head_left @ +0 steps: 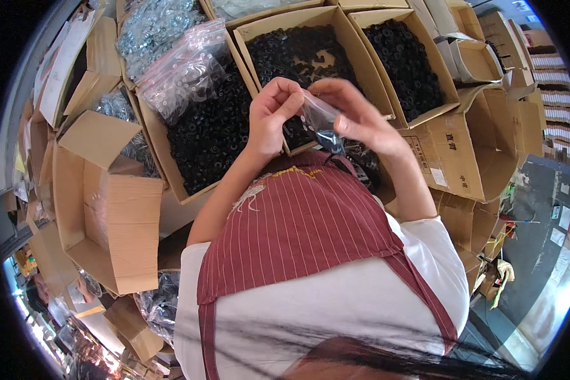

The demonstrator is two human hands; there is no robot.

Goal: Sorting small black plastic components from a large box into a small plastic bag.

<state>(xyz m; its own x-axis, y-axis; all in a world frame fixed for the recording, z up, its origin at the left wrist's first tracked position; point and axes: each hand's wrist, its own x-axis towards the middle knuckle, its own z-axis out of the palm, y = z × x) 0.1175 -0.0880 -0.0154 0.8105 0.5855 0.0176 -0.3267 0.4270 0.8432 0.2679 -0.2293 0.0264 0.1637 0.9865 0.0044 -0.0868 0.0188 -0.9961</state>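
Both my hands hold a small clear zip bag [323, 116] in front of my chest, with something dark in its lower part. My left hand [274, 113] pinches the bag's upper left corner between thumb and fingertips. At the bag's right side my right hand [358, 118] curls round its edge, slightly blurred, thumb on the front. Just beyond the hands is an open cardboard box [285, 23] of small black parts, its bottom partly showing. Left of it, another box [160, 152] holds many black ring-like pieces [209, 140], with clear zip bags [187, 69] lying on top.
A third box [427, 60] of black rings stands at the far right. Bagged parts [155, 35] fill a box at the far left. An open carton [133, 221] with raised flaps is at my left; empty cartons [453, 149] stack at my right, before a grey cabinet [538, 215].
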